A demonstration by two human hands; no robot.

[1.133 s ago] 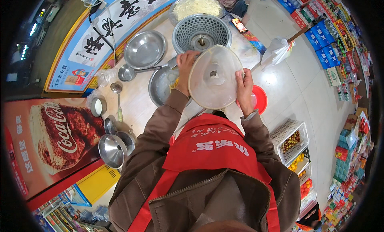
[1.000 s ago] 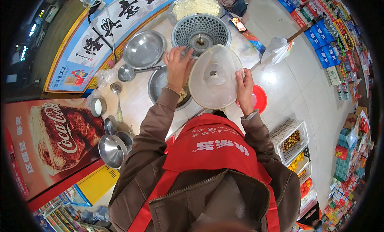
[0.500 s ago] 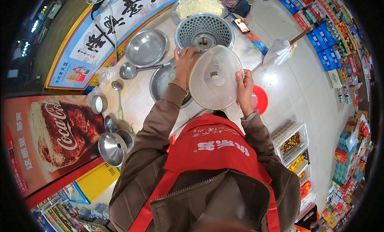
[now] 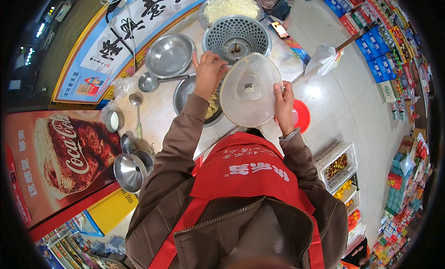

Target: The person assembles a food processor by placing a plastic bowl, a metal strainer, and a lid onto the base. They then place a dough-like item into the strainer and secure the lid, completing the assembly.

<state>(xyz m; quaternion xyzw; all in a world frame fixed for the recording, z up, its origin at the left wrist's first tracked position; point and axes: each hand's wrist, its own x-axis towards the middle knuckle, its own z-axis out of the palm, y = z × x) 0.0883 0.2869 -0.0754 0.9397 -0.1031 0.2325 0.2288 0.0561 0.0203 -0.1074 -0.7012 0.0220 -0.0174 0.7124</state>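
Observation:
In front of my apron I hold a cloudy, translucent plastic cover (image 4: 243,102) shaped like a shallow bowl, with a small hole near its middle. My right hand (image 4: 284,102) grips its right rim. Beside the upper left rim is my left hand (image 4: 209,76), its fingers bent together in a pinch. Whatever lies between those fingertips is too small to make out. Just beyond stands a perforated metal drum (image 4: 215,39) with a spindle at its centre. Partly hidden under my left arm, a metal bowl (image 4: 180,100) holds some yellowish pieces (image 4: 213,107).
A tub of pale shreds (image 4: 232,8) stands behind the drum. Leftward are a metal basin (image 4: 170,56), a ladle (image 4: 148,82), a skimmer (image 4: 136,100) and a small cup (image 4: 114,121). A phone (image 4: 279,29) lies at right; a red basin (image 4: 302,116) is below the counter.
My left hand has come off the cover's rim and shifted slightly left, its fingers now bent together. The cover and my right hand have hardly moved. More yellowish pieces show in the bowl.

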